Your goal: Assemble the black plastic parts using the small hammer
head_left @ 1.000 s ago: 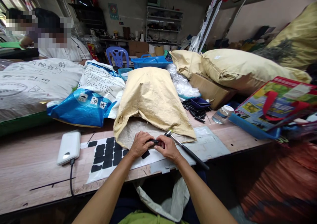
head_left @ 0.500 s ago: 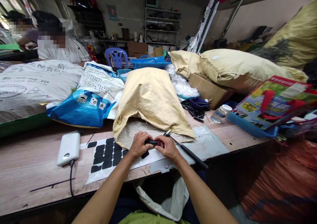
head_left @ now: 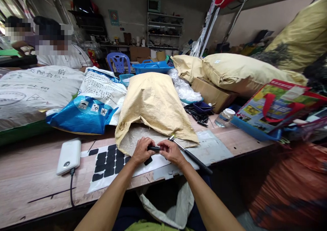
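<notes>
My left hand is closed round a small black cylindrical piece, which points to the right. At the right end of that piece, my right hand is pinched; what its fingertips grip is too small to make out. Both hands are over the table edge in front of the open mouth of a tan sack. A hammer with a black handle lies just right of my right hand. Left of my hands is a white sheet bearing black square pads.
A white power bank with a black cable lies at the left. Blue and white sacks stand behind it. To the right are a clear jar, black parts and a blue tray. People sit at the far left.
The view has shifted slightly. My right fingers have moved to the tip of the black piece, and the reddish part seen there before no longer shows.
</notes>
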Action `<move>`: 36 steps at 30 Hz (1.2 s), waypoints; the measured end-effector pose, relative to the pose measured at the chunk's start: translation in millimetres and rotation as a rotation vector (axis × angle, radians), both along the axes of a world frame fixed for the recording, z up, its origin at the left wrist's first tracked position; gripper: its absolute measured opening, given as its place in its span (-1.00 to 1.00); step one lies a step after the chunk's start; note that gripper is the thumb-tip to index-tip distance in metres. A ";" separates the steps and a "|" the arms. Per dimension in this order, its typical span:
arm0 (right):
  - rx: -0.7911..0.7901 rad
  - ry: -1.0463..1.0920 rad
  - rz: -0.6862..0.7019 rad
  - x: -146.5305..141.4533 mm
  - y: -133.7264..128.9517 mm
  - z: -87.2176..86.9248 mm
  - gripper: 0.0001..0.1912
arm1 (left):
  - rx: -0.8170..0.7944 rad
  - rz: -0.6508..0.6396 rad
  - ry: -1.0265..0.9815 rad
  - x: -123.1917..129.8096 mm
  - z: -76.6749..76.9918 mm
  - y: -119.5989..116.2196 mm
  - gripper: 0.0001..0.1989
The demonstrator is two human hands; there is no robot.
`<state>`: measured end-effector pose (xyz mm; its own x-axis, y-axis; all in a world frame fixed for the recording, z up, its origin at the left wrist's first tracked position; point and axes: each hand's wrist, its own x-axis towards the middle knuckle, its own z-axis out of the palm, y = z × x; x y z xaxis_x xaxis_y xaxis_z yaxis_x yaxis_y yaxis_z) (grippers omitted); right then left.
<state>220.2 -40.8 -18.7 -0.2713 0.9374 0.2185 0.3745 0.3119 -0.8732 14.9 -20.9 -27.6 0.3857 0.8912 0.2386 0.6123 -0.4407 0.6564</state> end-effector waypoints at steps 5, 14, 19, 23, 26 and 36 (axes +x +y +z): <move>0.099 -0.076 -0.323 43.4 13.9 16.3 -0.73 | -0.017 -0.005 -0.003 -0.2 0.9 -0.2 -0.87; 0.010 -0.406 -0.588 130.2 40.2 -10.2 -0.85 | -0.027 0.010 0.013 0.0 -1.0 0.7 -0.86; 0.052 -0.531 -0.616 117.7 34.0 -17.6 -0.80 | -0.030 -0.011 0.028 -1.2 -1.8 0.3 -0.84; 0.078 -0.606 -0.641 112.8 30.9 -15.1 -0.78 | -0.019 -0.052 0.096 0.6 3.5 0.2 -0.82; 0.090 -0.639 -0.644 112.7 29.6 -14.4 -0.79 | 0.019 -0.068 0.134 9.3 18.3 -16.0 -0.82; 0.101 -0.647 -0.645 113.1 27.2 -14.6 -0.81 | -0.484 -0.261 0.419 54.3 4.9 -159.4 -0.80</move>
<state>333.3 -13.6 -33.3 0.1999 0.9342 0.2956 0.9088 -0.0640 -0.4124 69.2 -180.4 -22.6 0.5747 0.7253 -0.3789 0.7712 -0.3250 0.5474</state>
